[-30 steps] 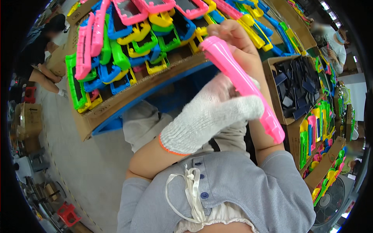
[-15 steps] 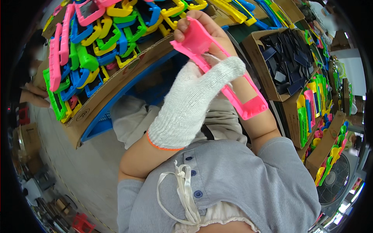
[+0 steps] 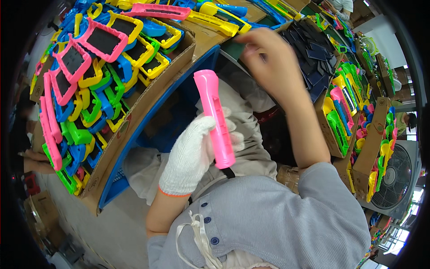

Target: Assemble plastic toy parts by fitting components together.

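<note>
A pink plastic frame (image 3: 215, 119), seen edge-on with one flared end up, stands almost upright in front of my lap. My left hand (image 3: 197, 148), in a white knitted glove with an orange cuff, is closed around it from the left, fingertips showing behind. Bare and smeared by motion, my right hand (image 3: 268, 58) is raised to the upper right. It is apart from the frame and nearest to a pile of dark flat panels (image 3: 309, 56); whether its fingers grip anything cannot be made out.
At the left, a cardboard box (image 3: 148, 92) on a blue crate (image 3: 156, 96) is heaped with pink, yellow, green and blue frames, some with dark panels fitted. Boxes of coloured plastic parts (image 3: 338, 121) and a grey fan (image 3: 392, 177) stand at the right. A person's arm shows far left.
My right hand has let go of the pink frame and moved away to the right. My left hand has lowered the frame and turned it edge-on. The view has shifted.
</note>
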The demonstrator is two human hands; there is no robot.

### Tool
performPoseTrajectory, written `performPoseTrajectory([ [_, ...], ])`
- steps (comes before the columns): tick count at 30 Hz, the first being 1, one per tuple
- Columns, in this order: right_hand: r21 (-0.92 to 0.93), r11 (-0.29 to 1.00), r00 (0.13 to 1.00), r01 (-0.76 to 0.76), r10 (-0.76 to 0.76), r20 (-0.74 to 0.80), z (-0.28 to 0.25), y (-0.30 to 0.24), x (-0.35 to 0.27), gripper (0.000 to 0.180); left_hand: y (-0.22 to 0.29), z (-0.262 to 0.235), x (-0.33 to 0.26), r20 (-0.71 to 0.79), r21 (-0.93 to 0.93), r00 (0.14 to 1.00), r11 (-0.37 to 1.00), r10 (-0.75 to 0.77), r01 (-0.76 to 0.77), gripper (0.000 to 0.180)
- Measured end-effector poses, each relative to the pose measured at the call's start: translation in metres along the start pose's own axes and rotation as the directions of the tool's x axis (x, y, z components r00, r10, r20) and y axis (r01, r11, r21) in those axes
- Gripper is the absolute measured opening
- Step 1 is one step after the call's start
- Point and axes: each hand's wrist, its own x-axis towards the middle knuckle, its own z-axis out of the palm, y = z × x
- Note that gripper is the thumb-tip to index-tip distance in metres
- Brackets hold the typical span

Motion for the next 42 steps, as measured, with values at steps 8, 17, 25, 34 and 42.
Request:
performPoseTrajectory([
  [8,-0.706,0.585,0.698,-0.399,0.693,0.18,-0.013,0.095,-0.02,0.055,-0.012,-0.022,0.009,-0.096,0.035,0.987,0.991,0.13,-0.127,0.046],
  [17,-0.135,0.988,0.997,-0.074,0.072,-0.025,-0.009,0.08,-0.023,0.013,-0.003,-0.034,-0.009,-0.094,0.153,0.954,0.951,0.284,-0.268,0.047],
  [25,0.138,0.813,0.823,0.566,-0.549,-0.143,0.007,-0.03,-0.03,0.023,0.024,-0.007,-0.017,-0.108,0.308,0.907,0.881,0.407,-0.359,0.048],
  [34,0.902,0.423,0.957,-0.082,-0.22,0.19,0.034,-0.052,-0.042,0.033,0.028,-0.011,-0.032,-0.128,0.333,0.919,0.889,0.374,-0.315,0.041],
  [42,0.859,0.341,0.918,-0.382,0.036,0.394,0.032,-0.065,-0.055,0.018,0.015,-0.004,-0.031,-0.254,0.284,0.883,0.903,0.395,-0.323,0.04],
])
